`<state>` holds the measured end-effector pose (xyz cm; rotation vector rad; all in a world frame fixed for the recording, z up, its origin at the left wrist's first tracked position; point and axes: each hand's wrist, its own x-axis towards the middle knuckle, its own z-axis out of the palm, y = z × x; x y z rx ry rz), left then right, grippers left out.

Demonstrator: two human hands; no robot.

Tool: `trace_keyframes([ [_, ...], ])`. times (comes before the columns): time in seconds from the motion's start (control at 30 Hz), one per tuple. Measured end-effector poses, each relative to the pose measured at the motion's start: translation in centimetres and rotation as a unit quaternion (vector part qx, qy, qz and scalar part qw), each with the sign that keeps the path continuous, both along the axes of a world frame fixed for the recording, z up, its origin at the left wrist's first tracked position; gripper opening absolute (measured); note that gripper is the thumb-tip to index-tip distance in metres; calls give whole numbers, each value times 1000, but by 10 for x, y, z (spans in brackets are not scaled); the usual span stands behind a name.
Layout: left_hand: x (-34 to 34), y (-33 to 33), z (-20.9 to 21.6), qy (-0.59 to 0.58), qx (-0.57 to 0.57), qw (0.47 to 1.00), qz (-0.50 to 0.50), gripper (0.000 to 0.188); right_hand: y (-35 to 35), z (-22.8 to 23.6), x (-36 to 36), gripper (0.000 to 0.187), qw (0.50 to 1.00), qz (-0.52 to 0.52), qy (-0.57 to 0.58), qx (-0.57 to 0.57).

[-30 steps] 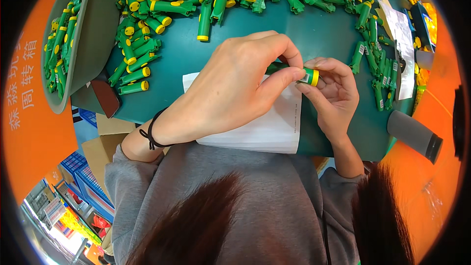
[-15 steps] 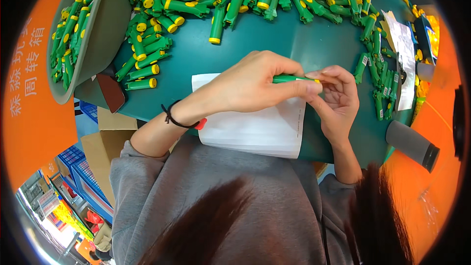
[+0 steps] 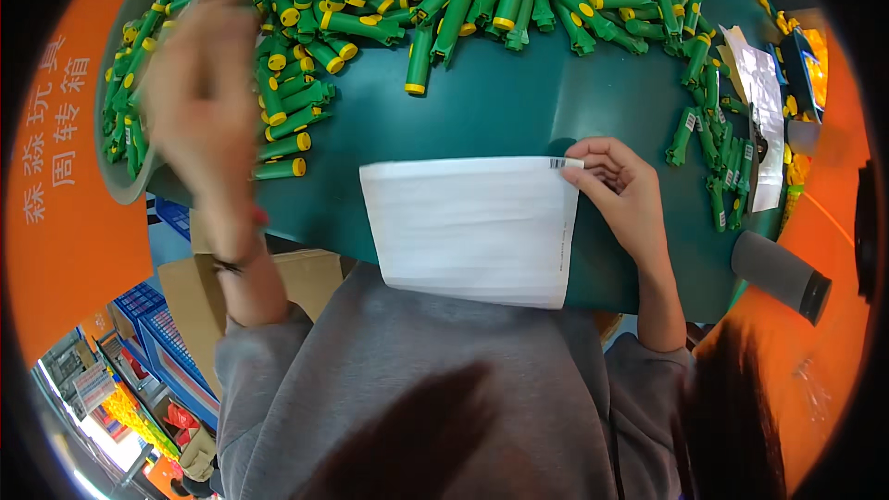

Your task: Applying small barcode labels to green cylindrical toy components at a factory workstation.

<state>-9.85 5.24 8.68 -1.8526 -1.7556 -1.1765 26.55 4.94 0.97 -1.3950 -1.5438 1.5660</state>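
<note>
My left hand (image 3: pixel 202 97), smeared by motion, is over the rim of the grey-green bin (image 3: pixel 171 116) at the left; whether it holds anything does not show. Inside the bin lie many green tubes with yellow caps. My right hand (image 3: pixel 622 194) pinches a small white label with a barcode (image 3: pixel 561 164) between thumb and fingers, at the top right corner of the white sheets (image 3: pixel 468 227). Those sheets lie at the near edge of the green table (image 3: pixel 482 120), in front of my body.
A heap of green tubes with yellow caps (image 3: pixel 454 23) spreads across the far side. Several tubes with barcode labels (image 3: pixel 732 162) lie at the right, beside a clipboard with papers (image 3: pixel 761 120). A grey cylinder with a black end (image 3: pixel 778 276) rests at the right edge. Below left stands a cardboard box (image 3: pixel 301 282).
My left hand has swung from the middle to the bin at the left, and the green tube is gone from between my hands. My right hand has lowered slightly and now pinches the barcode label.
</note>
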Motion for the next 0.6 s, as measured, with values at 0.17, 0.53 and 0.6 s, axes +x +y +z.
trace_keyframes([
  [0.17, 133, -29, -70, -94, -155, 944, -277, 26, 4, 6, 0, 21, 990, -25, 109, -87],
  [0.53, 153, -27, -88, -86, -89, 953, -278, 27, -1, 5, 0, 22, 984, -63, 140, -93],
  [0.6, 154, -27, -90, -82, -65, 952, -287, 21, -2, 5, 0, 23, 984, -58, 141, -94],
])
